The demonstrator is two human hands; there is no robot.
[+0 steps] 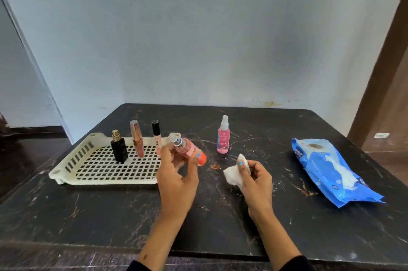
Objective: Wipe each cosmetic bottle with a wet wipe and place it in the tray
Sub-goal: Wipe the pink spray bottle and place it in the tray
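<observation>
One pink bottle (187, 151) lies tilted in the left hand (176, 173), its silver spray top toward the tray (72, 160) and its orange base toward the right hand (254, 175), which pinches a crumpled wet wipe (231, 174) just beside it. Three bottles already stand in the tray, directly left of the held one. Another pink spray bottle (223, 137) waits upright on the surface (242, 226) behind the wipe, nearer the right hand.

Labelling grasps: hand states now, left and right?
Left hand: holding the pink spray bottle, tilted.
Right hand: holding the wet wipe.
</observation>
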